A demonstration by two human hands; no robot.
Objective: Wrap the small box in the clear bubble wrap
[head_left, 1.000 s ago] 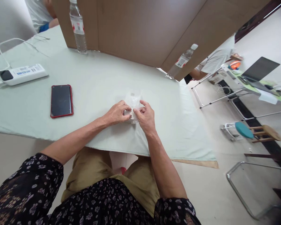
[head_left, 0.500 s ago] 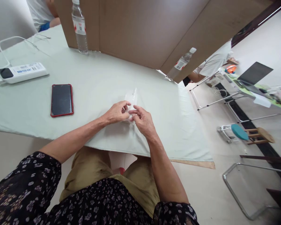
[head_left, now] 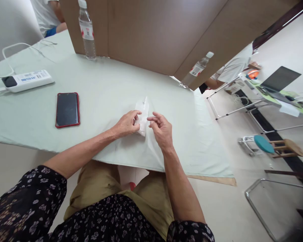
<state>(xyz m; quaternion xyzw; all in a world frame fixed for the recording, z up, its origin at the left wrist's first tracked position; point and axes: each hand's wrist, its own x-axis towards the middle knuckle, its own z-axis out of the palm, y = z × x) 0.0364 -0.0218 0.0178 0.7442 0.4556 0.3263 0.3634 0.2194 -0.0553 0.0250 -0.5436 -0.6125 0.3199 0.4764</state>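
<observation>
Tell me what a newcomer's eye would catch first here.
Probably the big brown cardboard across the table's far side, a bottle before each end. Then the small clear bag near the front edge, left hand at it, right hand close beside. The red-cased phone lies further left.

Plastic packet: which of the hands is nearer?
Left. The left hand touches the plastic packet on its left side; the right hand is just off its right side.

It's one head-worn cam, looking forward and kinda steeply down at the table (head_left: 108,85), fairly near, with the left hand (head_left: 127,122) and right hand (head_left: 163,132) around mid-frame.
</observation>
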